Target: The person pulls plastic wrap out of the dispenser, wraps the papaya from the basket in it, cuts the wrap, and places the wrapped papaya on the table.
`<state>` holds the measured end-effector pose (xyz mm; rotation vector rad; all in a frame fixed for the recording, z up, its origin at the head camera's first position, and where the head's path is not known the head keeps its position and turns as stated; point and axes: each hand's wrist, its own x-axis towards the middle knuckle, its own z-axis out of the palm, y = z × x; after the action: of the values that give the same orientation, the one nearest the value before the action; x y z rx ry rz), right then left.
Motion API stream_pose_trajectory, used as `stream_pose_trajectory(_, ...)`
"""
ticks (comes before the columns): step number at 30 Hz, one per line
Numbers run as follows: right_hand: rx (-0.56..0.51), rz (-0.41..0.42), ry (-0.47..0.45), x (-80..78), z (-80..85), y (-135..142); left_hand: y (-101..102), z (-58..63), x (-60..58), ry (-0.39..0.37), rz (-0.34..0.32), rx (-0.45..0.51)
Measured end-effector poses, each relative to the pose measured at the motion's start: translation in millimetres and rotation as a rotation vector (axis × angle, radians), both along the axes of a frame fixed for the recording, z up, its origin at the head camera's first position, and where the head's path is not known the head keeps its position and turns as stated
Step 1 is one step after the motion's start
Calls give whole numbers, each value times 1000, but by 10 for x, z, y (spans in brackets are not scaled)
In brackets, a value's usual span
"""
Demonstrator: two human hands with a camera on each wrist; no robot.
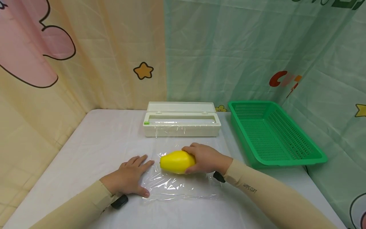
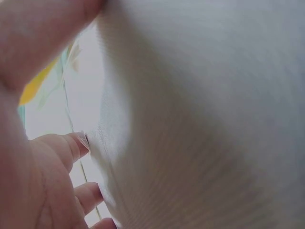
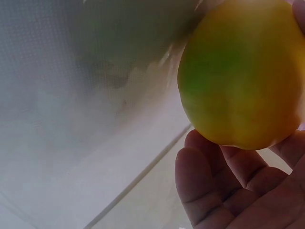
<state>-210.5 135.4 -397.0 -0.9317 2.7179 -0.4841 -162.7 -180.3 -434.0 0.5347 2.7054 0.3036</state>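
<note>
A yellow papaya point(image 1: 177, 162) with a greenish patch lies lengthwise over a sheet of cling film point(image 1: 183, 187) on the table. Fingers and thumb of my right hand point(image 1: 206, 158) curl round its right end; the right wrist view shows the papaya point(image 3: 243, 76) against the fingers point(image 3: 193, 174). My left hand point(image 1: 128, 176) rests with spread fingers at the film's left edge, thumb and fingertips over the border. From a white cling film dispenser point(image 1: 181, 131) with its lid raised, the film runs forward beneath the papaya.
A green perforated plastic basket point(image 1: 241, 138) stands on the right of the table, beside the dispenser. White cloth covers the table point(image 1: 114, 133). Printed curtains point(image 1: 197, 63) hang behind and along both sides.
</note>
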Motion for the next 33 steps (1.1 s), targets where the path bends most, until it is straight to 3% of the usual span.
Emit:
stream_pose_trajectory(19, 26, -19, -52, 8, -4, -13, -8, 5, -9, -28, 1, -8)
stream_pose_trajectory(26, 32, -27, -48, 5, -14, -19, -86, 23, 18, -35, -20, 63)
stream_pose_trajectory(33, 33, -25, -49, 0, -17, -16, -194, 45, 43, 15, -64, 151)
